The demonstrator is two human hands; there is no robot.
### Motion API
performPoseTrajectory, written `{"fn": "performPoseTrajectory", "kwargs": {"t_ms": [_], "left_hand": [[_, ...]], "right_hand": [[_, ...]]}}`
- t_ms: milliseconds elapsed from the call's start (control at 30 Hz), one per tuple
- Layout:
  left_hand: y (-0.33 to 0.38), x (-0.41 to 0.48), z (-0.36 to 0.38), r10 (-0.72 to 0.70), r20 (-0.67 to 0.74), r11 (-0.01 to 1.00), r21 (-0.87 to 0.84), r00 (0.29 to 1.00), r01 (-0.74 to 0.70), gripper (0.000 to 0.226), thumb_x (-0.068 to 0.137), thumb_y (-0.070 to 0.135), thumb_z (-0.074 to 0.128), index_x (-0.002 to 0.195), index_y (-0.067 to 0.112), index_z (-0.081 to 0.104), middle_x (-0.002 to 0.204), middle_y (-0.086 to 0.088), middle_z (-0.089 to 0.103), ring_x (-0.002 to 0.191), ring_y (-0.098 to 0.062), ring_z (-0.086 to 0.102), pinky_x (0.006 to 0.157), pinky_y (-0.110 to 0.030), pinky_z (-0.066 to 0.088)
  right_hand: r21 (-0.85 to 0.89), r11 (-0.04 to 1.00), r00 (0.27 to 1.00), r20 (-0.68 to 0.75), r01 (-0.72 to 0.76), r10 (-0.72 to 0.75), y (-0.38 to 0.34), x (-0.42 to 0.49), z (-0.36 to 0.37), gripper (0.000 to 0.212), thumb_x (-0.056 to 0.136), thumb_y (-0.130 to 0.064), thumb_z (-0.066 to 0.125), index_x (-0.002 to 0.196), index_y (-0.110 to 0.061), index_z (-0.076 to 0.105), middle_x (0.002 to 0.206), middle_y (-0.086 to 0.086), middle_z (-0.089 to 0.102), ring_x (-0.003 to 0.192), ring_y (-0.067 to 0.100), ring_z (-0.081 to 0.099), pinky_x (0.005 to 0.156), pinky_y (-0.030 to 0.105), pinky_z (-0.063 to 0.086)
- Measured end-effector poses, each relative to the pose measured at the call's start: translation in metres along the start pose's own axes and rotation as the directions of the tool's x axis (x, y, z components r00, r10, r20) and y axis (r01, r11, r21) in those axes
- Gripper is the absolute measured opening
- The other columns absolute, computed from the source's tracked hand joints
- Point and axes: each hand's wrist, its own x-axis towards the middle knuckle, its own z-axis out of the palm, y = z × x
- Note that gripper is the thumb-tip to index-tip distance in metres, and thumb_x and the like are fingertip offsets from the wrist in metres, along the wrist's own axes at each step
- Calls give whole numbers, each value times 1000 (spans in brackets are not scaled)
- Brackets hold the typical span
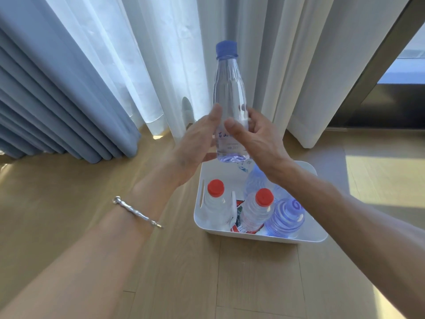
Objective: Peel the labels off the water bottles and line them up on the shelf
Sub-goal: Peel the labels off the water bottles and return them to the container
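I hold a clear water bottle (pixel 228 93) with a blue cap upright above the floor. Its label, clear with faint blue writing, wraps the lower body. My right hand (pixel 255 137) grips the bottle from the right, thumb across the front and fingers behind. My left hand (pixel 195 146) lies against the bottle's left side with its fingers fairly straight; its fingertips are hidden behind the bottle. Below stands a white bin (pixel 308 236) holding two red-capped bottles (pixel 216 201) (pixel 257 210) and two blue-tinted bottles (pixel 285 215) (pixel 255 178). No shelf is in view.
Wooden floor (pixel 184 272) surrounds the bin. White sheer curtains (pixel 161 65) hang behind, blue pleated curtains (pixel 46 100) at the left. A dark window frame (pixel 379 77) runs along the right. A silver bracelet (pixel 135 211) sits on my left wrist.
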Motion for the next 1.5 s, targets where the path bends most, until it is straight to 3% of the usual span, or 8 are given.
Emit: {"fn": "performPoseTrajectory", "kwargs": {"t_ms": [100,433,633,933,1033,1200,1333,1500], "left_hand": [[-3,0,-4,-42,20,998,-36,999,43,47,96,62,29,111,34,64,109,8,71,111,-18,64,103,-47,45],[-5,-1,-3,-23,92,951,-305,995,50,45,100,52,31,116,26,63,123,-12,66,118,-33,60,101,-53,46],[-5,-2,-2,22,115,910,-413,993,28,52,96,47,42,131,11,54,127,-19,60,116,-37,60,99,-58,46],[-2,-6,9,27,61,885,-465,998,4,36,100,44,35,94,23,65,88,-1,73,82,-22,72,81,-49,57],[-3,-6,10,-30,73,845,-531,997,65,66,102,48,27,66,24,76,81,0,76,78,-21,73,84,-50,53],[-6,-1,10,-46,16,894,-446,999,48,45,102,40,38,128,8,57,110,-14,68,91,-30,69,81,-55,56],[-4,-3,13,-29,4,908,-417,1000,28,52,93,43,49,127,5,55,112,-14,64,90,-30,68,68,-48,59],[-6,-1,6,-49,-33,936,-350,998,34,47,80,44,63,112,11,63,92,-2,73,85,-23,72,73,-52,59]], "right_hand": [[3,999,999,-22,-36,36,-8,-4,5,77,74,-76,50,104,-6,61,101,23,67,93,37,68,84,52,56],[186,972,981,-103,-142,163,-21,-6,12,47,99,-52,31,85,-23,66,103,24,69,97,40,68,88,60,51],[178,970,983,-52,-164,175,-8,-5,10,48,100,-52,29,82,-27,67,76,3,72,78,21,72,77,38,58],[23,984,983,-49,-175,176,-2,-3,10,49,99,-54,30,83,-25,66,79,-4,72,73,7,69,76,25,56],[-22,988,985,-85,-151,149,-3,-2,8,60,101,-51,32,86,-1,62,83,18,68,76,23,64,87,47,52],[-65,994,990,-116,-86,78,1,1,7,44,105,-36,31,92,-3,56,83,13,59,77,21,56,77,42,50],[-103,993,985,-170,-60,42,5,3,6,37,104,-32,34,88,-6,55,87,16,61,81,33,57,83,47,50],[-102,994,979,-201,-48,27,3,7,8,19,102,-32,42,91,-27,56,84,-8,61,81,13,60,80,39,54]]}}
